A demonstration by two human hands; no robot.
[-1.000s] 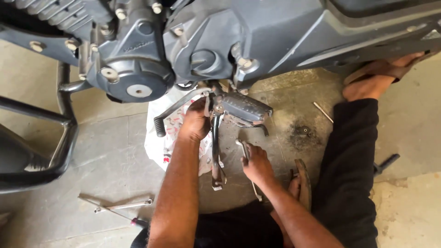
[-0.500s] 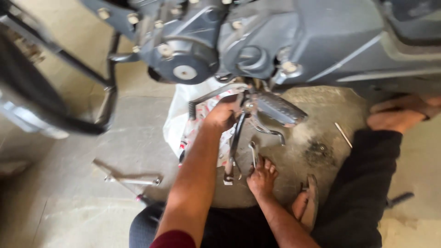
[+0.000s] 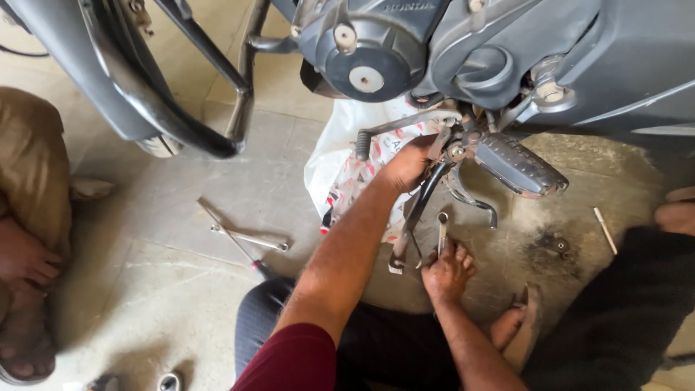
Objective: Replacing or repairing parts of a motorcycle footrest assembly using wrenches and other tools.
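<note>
1. Engine casing (image 3: 376, 51): dark grey, with a pale silver round plug at its centre.
2. Plastic bag (image 3: 347, 174) below the engine casing: white with a red printed pattern.
3. Footpeg (image 3: 517, 166) right of the bag: grey, ribbed tread.
4. Spanner (image 3: 442, 232) below the footpeg: bright silver.
5. Sleeve (image 3: 289, 362) below the bag: maroon.
6. Floor (image 3: 145, 289) left of the bag: beige-grey, dark oil stain near the footpeg.

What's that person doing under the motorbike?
A person sits on the floor beside a grey motorcycle engine. Their left hand reaches up to the parts by the footpeg and side stand. Their right hand rests on a spanner on the floor. More tools lie on the concrete to the left, and a white plastic bag lies under the engine.
</note>
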